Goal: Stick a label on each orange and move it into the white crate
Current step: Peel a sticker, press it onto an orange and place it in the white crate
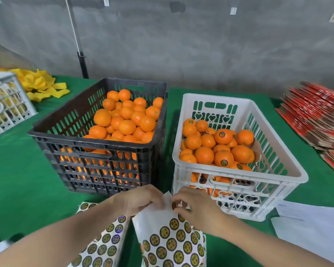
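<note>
A black crate [52,130] on the green table holds several unlabelled oranges [123,120]. To its right a white crate [274,145] holds several oranges, some with round dark labels [223,162]. Near the front edge, my left hand [141,199] grips the top edge of a white label sheet [166,236] printed with round labels. My right hand [195,205] pinches a label [175,205] at the sheet's upper part. A second label sheet [104,247] lies underneath to the left.
Yellow strips [41,83] pile up at the back left beside a white crate [6,105]. Red flat cartons [316,116] are stacked at the right. White papers [312,224] lie at the front right. A dark pole [83,64] stands behind the black crate.
</note>
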### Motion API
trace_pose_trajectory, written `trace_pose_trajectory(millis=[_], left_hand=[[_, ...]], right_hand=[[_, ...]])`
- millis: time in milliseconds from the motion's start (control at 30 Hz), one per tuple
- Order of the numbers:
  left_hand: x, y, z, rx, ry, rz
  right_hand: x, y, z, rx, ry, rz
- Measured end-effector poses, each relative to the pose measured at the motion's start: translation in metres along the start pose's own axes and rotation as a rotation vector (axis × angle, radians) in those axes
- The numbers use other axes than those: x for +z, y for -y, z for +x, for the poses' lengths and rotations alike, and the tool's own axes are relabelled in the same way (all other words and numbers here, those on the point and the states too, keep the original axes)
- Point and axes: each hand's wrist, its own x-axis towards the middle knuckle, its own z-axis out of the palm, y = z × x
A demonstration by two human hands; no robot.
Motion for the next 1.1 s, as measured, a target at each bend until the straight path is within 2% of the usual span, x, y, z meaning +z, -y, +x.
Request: trace_pose_trajectory(millis=[133, 267, 333, 567, 667, 767, 900, 1000, 1067, 1100], left_hand=[[-0.005, 0.003, -0.004, 0.047, -0.006, -0.009], [-0.011, -0.010, -0.015, 0.101, 0.027, 0.206], [-0.013, -0.016, -0.020, 0.107, 0.050, 0.278], [-0.017, -0.021, -0.016, 0.051, 0.139, 0.382], [-0.017, -0.019, -0.014, -0.005, 0.193, 0.343], [-0.019, -0.014, -0.011, -0.048, 0.195, 0.332], [-0.012, -0.003, 0.003, -0.039, 0.097, 0.738], [0.005, 0.013, 0.016, -0.001, 0.078, 1.080], [0.013, 0.015, 0.016, 0.057, -0.049, 1.220], [0.013, 0.010, 0.012, 0.149, -0.132, 1.228]], right_hand=[[0.005, 0.007, 0.004, 0.056, -0.011, 0.014], [-0.001, 0.016, 0.006, 0.068, -0.015, 0.212], [-0.002, 0.018, 0.007, 0.069, -0.026, 0.223], [0.005, 0.024, 0.004, 0.106, -0.043, 0.276], [0.006, 0.025, 0.001, 0.097, -0.023, 0.303], [0.008, 0.027, 0.000, 0.050, -0.080, 0.320], [-0.001, 0.032, 0.006, 0.043, -0.256, 0.381], [-0.017, 0.043, 0.024, -0.048, -0.329, 0.332], [-0.030, 0.050, 0.040, -0.090, -0.365, 0.275], [-0.036, 0.052, 0.049, -0.103, -0.386, 0.269]])
